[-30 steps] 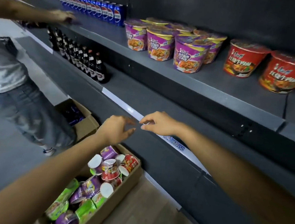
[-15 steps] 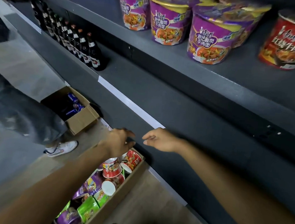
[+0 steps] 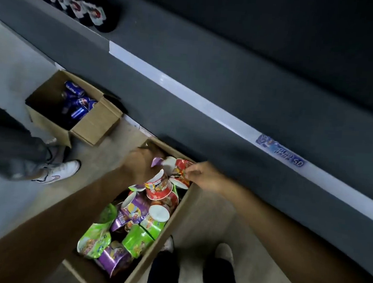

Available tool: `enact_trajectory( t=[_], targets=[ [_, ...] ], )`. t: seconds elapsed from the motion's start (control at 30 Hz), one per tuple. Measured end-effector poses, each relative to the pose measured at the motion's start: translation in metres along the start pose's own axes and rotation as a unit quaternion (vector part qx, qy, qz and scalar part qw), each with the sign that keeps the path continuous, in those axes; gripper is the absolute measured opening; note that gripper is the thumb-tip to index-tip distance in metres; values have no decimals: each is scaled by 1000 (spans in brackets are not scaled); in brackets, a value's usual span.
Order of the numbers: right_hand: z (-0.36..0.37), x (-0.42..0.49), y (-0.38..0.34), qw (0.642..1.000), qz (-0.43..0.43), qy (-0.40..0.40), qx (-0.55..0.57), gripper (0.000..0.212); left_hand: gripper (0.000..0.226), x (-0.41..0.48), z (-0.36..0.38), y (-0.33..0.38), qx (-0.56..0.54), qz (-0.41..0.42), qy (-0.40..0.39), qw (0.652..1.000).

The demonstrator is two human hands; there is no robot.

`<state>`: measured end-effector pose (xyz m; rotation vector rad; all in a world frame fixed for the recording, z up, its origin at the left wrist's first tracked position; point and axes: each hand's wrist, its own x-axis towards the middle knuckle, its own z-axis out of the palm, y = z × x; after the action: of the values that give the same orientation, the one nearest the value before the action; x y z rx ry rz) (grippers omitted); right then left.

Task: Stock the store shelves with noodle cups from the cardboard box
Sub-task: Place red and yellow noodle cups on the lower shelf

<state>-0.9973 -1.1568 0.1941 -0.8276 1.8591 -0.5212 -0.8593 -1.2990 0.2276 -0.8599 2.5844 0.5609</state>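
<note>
An open cardboard box [image 3: 174,225] stands on the floor against the shelf base, filled with several red, purple and green noodle cups lying in all directions. My left hand [image 3: 139,165] reaches into its far end, just over a purple cup [image 3: 157,161]; its fingers are hidden below the hand. My right hand [image 3: 203,176] is at the box's far right corner, fingertips pinching the edge of a red noodle cup [image 3: 182,169]. Another red cup [image 3: 158,187] lies on its side between my two hands.
A grey shelf [image 3: 231,73] with a white price strip [image 3: 206,102] runs diagonally above the box. Dark bottles [image 3: 91,11] stand at its top left. A second box [image 3: 93,125] holds blue cans. Another person's leg and white shoe [image 3: 56,172] are left; my shoes [image 3: 223,253] are below.
The view has tilted down from the stocked shelves to the floor. Both hands dropped from the shelf edge into the far end of the noodle box, the right one reaching a red cup.
</note>
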Motion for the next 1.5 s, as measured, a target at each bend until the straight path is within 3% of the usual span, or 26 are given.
enact_trajectory(
  t=[0.07, 0.23, 0.53, 0.73, 0.9, 1.03, 1.2, 1.27, 1.37, 1.5],
  targets=[
    [24, 22, 9, 999, 23, 19, 28, 25, 64, 11, 23, -23, -17, -1, -14, 1000],
    [82, 66, 38, 989, 98, 9, 108, 31, 48, 37, 80, -69, 6, -18, -53, 998],
    [136, 126, 85, 953, 200, 64, 220, 33, 57, 84, 157, -107, 3, -19, -88, 996],
    [137, 165, 114, 967, 182, 144, 109, 35, 59, 115, 192, -110, -8, -5, -90, 996],
    [127, 204, 136, 976, 135, 163, 57, 47, 56, 153, 227, -100, -26, 21, -53, 998],
    [121, 235, 156, 986, 83, 146, 15, 56, 60, 188, 254, -90, -59, 41, -39, 997],
    [120, 257, 180, 987, 96, 106, -70, 69, 70, 221, 277, -85, -64, 66, -36, 995],
    [116, 260, 182, 984, 98, 116, -99, 67, 74, 224, 281, -83, -65, 68, -41, 995],
    [112, 263, 181, 980, 81, 141, -116, 47, 66, 224, 282, -83, -85, 93, -17, 992],
    [118, 259, 176, 983, 59, 169, -34, 22, 55, 222, 283, -85, -94, 125, -11, 988]
  ],
)
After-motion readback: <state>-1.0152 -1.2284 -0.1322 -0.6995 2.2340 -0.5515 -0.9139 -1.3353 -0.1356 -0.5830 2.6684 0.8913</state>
